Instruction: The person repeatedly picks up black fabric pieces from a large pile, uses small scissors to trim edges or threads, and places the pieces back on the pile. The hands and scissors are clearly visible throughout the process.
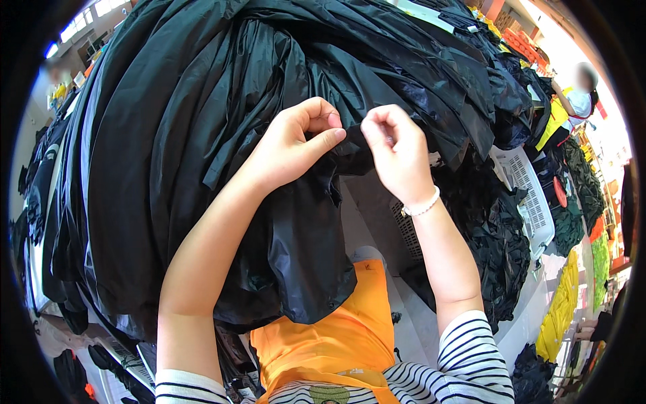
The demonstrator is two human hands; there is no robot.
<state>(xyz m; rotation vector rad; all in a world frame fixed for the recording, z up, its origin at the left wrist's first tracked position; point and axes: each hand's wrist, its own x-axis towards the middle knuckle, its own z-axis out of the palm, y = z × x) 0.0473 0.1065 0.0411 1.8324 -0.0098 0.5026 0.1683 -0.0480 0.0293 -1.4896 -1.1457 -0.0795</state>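
A large heap of thin, glossy black fabric (155, 135) lies in long folds before me and hangs down toward my lap. Near its right part, my left hand (296, 145) is closed, with thumb and curled fingers at the edge of a black piece. A short way to the right, my right hand (402, 151) pinches the same dark edge, which spans the small gap between the two hands. The exact fingertip contact is partly hidden. Below the hands, a loose black flap (306, 256) of the fabric drapes over my orange apron (356, 303).
At the right stands a white plastic basket (528, 195) beside crumpled black fabric (494, 249). Farther right lie a yellow cloth (558, 310) and green cloth (600, 262). Another person (577, 101) is at the upper right, near orange material (525, 47).
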